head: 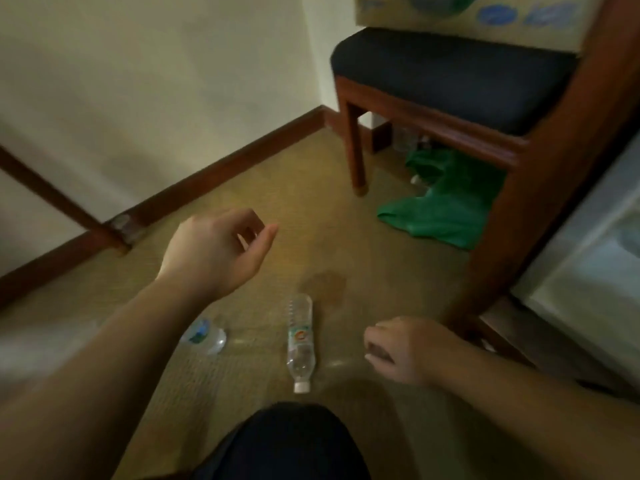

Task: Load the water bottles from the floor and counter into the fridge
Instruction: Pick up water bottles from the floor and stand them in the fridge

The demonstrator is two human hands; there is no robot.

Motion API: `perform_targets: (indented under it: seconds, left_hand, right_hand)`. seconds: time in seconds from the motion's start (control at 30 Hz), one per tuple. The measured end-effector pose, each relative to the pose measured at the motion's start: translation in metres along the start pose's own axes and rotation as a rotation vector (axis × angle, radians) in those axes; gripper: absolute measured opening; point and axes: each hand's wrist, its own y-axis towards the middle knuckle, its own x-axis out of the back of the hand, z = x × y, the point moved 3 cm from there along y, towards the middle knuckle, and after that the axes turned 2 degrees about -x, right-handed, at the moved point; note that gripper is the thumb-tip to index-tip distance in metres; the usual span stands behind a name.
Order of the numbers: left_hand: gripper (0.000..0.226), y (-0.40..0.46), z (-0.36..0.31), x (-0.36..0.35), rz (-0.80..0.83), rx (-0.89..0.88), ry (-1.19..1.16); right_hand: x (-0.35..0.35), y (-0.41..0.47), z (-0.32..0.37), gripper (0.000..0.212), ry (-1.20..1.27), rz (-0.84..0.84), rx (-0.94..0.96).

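A clear water bottle (300, 341) with a white cap lies on the tan carpet, cap toward me. A second bottle (204, 336) lies to its left, partly hidden under my left forearm. My left hand (214, 251) hovers above the carpet beyond both bottles, fingers loosely curled and apart, holding nothing. My right hand (401, 348) hangs low just right of the capped bottle, fingers curled downward, empty and not touching it. The open fridge (581, 271) shows at the right edge, pale inside.
A wooden chair (457, 84) with a dark cushion stands at the back right, a green bag (446, 202) on the floor under it. A cardboard box (478, 15) rests on the seat. A dark baseboard (221, 171) lines the wall. My dark-clad knee (287, 445) fills the bottom centre.
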Motion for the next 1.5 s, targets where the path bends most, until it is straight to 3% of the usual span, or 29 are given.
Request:
perform_targets:
  seconds: [0.07, 0.13, 0.23, 0.3, 0.37, 0.6, 0.73, 0.9, 1.07, 1.2, 1.5]
  left_hand:
    - [0.03, -0.016, 0.046, -0.009, 0.141, 0.308, 0.049]
    - [0.052, -0.038, 0.09, -0.026, 0.29, 0.573, 0.081]
    - [0.084, -0.072, 0.139, -0.063, 0.469, 0.822, 0.15]
    - [0.095, -0.09, 0.158, -0.088, 0.586, 0.89, 0.221]
    - [0.095, -0.102, 0.17, -0.105, 0.654, 0.943, 0.242]
    - [0.054, -0.101, 0.203, -0.116, 0.472, 0.914, 0.194]
    - [0.035, -0.099, 0.209, -0.111, 0.455, 0.925, 0.261]
    - [0.023, -0.087, 0.176, -0.11, 0.424, 0.765, 0.242]
    - [0.032, -0.044, 0.103, -0.094, 0.431, 0.577, 0.127]
    - [0.033, -0.001, 0.019, -0.061, 0.451, 0.275, 0.135]
    - [0.027, 0.049, -0.158, 0.009, 0.147, -0.289, 0.013]
  right_hand:
    - [-0.028, 0.033, 0.027, 0.031, 0.119, 0.141, -0.166]
    - [-0.053, 0.061, 0.053, 0.04, 0.259, 0.189, -0.334]
    - [-0.094, 0.094, 0.076, 0.05, 0.585, 0.287, -0.6]
    - [-0.115, 0.109, 0.083, 0.073, 0.827, 0.354, -0.733]
    - [-0.13, 0.118, 0.086, 0.081, 0.907, 0.38, -0.793]
    - [-0.153, 0.125, 0.079, 0.047, 0.807, 0.231, -0.819]
    - [-0.118, 0.115, 0.063, 0.044, 0.525, 0.087, -0.741]
    - [-0.039, 0.087, 0.032, 0.027, 0.4, -0.13, -0.726]
    - [0.038, 0.038, 0.026, 0.02, 0.318, -0.301, -0.622]
    - [0.091, -0.03, 0.028, 0.024, 0.341, -0.444, -0.599]
    - [0.166, -0.223, 0.029, 0.036, 0.454, -0.867, -0.815]
